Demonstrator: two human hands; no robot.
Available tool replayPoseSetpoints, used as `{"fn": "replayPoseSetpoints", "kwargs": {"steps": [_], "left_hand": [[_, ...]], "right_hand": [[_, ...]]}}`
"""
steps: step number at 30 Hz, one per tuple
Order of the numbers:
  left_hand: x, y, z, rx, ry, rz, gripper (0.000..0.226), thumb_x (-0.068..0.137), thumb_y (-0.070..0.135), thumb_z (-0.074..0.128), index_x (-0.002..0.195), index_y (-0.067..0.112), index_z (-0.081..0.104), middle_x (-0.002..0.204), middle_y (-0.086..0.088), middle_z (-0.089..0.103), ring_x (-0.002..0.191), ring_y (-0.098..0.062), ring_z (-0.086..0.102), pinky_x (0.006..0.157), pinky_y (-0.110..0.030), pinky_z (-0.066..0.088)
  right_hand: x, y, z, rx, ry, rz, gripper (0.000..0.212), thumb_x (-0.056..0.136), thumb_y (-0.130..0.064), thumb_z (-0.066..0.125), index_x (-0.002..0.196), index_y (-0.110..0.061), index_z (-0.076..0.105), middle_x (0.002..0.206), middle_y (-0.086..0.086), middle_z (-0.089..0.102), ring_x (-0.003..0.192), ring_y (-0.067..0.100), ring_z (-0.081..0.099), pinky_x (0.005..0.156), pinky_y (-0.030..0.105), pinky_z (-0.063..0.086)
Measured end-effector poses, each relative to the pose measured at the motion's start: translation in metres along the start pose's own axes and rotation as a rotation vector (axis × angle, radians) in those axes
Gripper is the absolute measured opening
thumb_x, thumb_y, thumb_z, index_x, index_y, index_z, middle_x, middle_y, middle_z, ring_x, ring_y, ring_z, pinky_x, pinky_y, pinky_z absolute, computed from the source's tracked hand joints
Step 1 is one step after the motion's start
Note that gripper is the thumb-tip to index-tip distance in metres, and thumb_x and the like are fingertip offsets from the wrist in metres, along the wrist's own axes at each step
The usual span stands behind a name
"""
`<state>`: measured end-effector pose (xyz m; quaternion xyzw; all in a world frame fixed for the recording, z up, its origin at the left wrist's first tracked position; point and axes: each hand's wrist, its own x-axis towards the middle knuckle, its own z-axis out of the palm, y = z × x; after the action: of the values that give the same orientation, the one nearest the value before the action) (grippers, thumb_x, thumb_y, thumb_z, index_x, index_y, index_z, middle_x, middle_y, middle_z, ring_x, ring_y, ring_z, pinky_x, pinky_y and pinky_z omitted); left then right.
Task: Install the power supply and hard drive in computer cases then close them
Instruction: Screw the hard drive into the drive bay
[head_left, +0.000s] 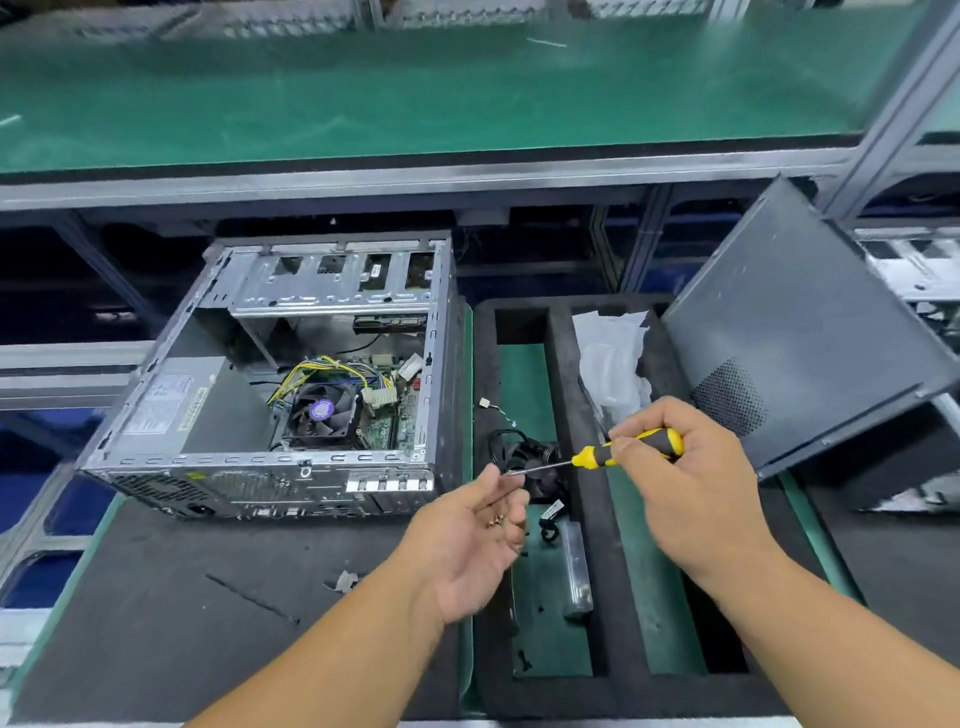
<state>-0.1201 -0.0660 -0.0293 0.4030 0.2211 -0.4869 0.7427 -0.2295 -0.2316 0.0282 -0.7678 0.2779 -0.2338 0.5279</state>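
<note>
Hands met at about five o'clock from the open computer case (270, 374). The right hand (691, 478) gripped a yellow-and-black screwdriver (623, 451) by its handle, fingers curled round it, the shaft pointing toward nine o'clock. The left hand (467, 540) lay palm up with fingers loosely curled, a few small screws (497, 520) resting in the palm, and its fingertips touched the shaft's tip. The case lay on its side on a dark mat (182, 597) on the bench, its power supply (176, 400) seated at the nine o'clock side and a cooling fan (322, 415) beside the wiring. At three o'clock a foam tray (582, 519) held a loose fan, and the dark side panel (795, 332) leaned tilted at its far edge.
</note>
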Motion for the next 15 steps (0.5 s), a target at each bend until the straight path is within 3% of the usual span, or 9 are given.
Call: {"fn": "replayPoseSetpoints", "kwargs": {"steps": [4, 6, 8, 12, 15], "left_hand": [[-0.018, 0.027, 0.012, -0.041, -0.083, -0.018, 0.012, 0.081, 0.011, 0.073, 0.085, 0.000, 0.076, 0.076, -0.010, 0.064, 0.057, -0.014, 0.055, 0.046, -0.021, 0.048], [-0.029, 0.040, 0.015, -0.063, -0.106, -0.038, 0.012, 0.079, 0.009, 0.074, 0.082, -0.002, 0.074, 0.075, -0.010, 0.063, 0.057, -0.015, 0.055, 0.045, -0.020, 0.049], [-0.043, 0.052, 0.016, -0.091, -0.170, -0.054, 0.014, 0.081, 0.012, 0.074, 0.080, -0.002, 0.074, 0.075, -0.012, 0.063, 0.057, -0.016, 0.055, 0.045, -0.021, 0.049], [-0.069, 0.091, 0.015, -0.119, -0.285, 0.021, 0.011, 0.079, 0.009, 0.072, 0.079, -0.002, 0.075, 0.078, -0.015, 0.065, 0.057, -0.017, 0.061, 0.046, -0.023, 0.053], [-0.083, 0.124, 0.010, -0.150, -0.321, 0.087, 0.011, 0.079, 0.005, 0.071, 0.085, -0.003, 0.075, 0.082, -0.016, 0.068, 0.062, -0.018, 0.066, 0.051, -0.022, 0.056]], "right_hand": [[-0.002, -0.032, 0.005, 0.061, 0.049, -0.010, 0.024, 0.087, -0.006, 0.068, 0.075, -0.027, 0.068, 0.054, 0.006, 0.058, 0.050, 0.024, 0.045, 0.047, 0.018, 0.033], [-0.003, -0.050, 0.011, 0.071, 0.071, -0.020, 0.009, 0.081, -0.021, 0.067, 0.076, -0.029, 0.067, 0.057, -0.001, 0.063, 0.048, 0.017, 0.043, 0.049, 0.019, 0.034], [-0.002, -0.069, 0.017, 0.078, 0.091, -0.052, 0.008, 0.074, -0.026, 0.061, 0.076, -0.030, 0.067, 0.055, -0.009, 0.063, 0.045, 0.006, 0.036, 0.046, 0.013, 0.031], [0.000, -0.110, 0.030, 0.051, 0.112, -0.142, 0.008, 0.075, -0.027, 0.060, 0.077, -0.029, 0.068, 0.049, -0.008, 0.051, 0.049, 0.013, 0.036, 0.044, 0.014, 0.031], [0.000, -0.139, 0.049, 0.022, 0.106, -0.211, 0.008, 0.078, -0.028, 0.060, 0.080, -0.028, 0.067, 0.051, -0.003, 0.055, 0.050, 0.016, 0.037, 0.045, 0.016, 0.031]]}}
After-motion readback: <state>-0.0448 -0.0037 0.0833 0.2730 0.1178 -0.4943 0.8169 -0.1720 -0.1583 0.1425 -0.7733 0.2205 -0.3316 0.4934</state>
